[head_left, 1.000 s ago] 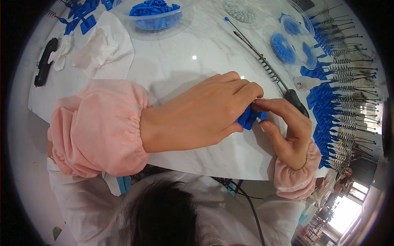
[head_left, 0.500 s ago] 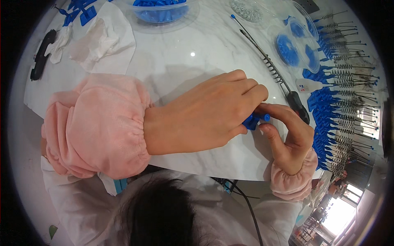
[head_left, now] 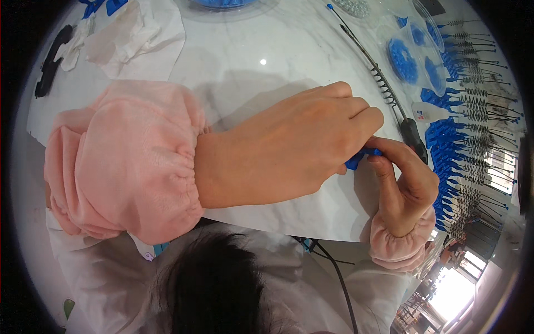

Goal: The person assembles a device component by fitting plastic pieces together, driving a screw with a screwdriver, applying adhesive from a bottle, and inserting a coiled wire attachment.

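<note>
My left hand (head_left: 295,147) reaches across the middle of the white table, back upward and fingers curled down. Its fingers close on a small blue plastic part (head_left: 356,161), most of which they hide. From the right, my right hand (head_left: 405,181) meets it, thumb and forefinger pinching the near end of that same part. Just beyond my right hand lies a black-handled tool (head_left: 414,139) with a long thin shaft. A coil spring (head_left: 384,86) lies along the shaft, and a thin rod with a blue tip (head_left: 330,6) runs beside it.
Blue plastic pieces with dark springs and wires (head_left: 445,139) line the right edge. Near them are a small white bottle (head_left: 429,112) and clear tubs of blue bits (head_left: 403,61). Crumpled tissue (head_left: 125,44) and a black curved object (head_left: 53,61) lie far left. A bowl (head_left: 222,4) stands at the back.
Both hands sit slightly farther right in the picture, and the whole view has shifted a little. My right thumb and forefinger have closed together on the blue part's end.
</note>
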### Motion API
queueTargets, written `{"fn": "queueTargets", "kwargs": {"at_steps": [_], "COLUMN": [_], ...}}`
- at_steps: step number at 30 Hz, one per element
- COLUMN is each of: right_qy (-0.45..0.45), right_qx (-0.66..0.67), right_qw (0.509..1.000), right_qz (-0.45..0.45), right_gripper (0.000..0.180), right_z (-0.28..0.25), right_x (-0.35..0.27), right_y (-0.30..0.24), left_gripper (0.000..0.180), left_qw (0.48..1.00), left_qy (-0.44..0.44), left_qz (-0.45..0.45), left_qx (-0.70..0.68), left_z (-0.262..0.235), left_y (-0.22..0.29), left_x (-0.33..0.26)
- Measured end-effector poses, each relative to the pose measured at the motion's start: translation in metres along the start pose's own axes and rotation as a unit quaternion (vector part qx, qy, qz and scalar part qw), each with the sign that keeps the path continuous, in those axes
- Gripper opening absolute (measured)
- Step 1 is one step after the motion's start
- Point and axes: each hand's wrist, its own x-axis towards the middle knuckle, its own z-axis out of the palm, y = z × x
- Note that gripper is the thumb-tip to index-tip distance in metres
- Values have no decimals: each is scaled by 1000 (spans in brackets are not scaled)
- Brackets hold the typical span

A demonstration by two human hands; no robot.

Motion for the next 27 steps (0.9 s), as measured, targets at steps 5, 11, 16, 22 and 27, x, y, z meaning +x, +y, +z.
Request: {"fn": "queueTargets", "kwargs": {"at_steps": [5,11,16,22,27], "right_qy": [9,18,19,18,11], "right_qx": [-6,-6,-12,-19,23], "right_qw": [1000,1000,1000,1000,999], "right_qz": [-3,0,-3,-7,24], "right_gripper": [18,17,17,17,20], "right_z": [-2,2,3,2,1], "right_x": [-1,-1,-2,-1,-2], "right_y": [-1,0,0,0,1], "left_gripper": [16,17,18,19,22], "left_qw": [1000,1000,1000,999,999], "left_qy": [0,15,8,11,6], "left_qz": [-4,-3,-19,-21,-33], "left_qx": [5,-9,-12,-23,-25], "left_z": [2,2,1,1,1], "left_y": [2,0,2,1,1], "left_x": [2,0,0,0,1]}}
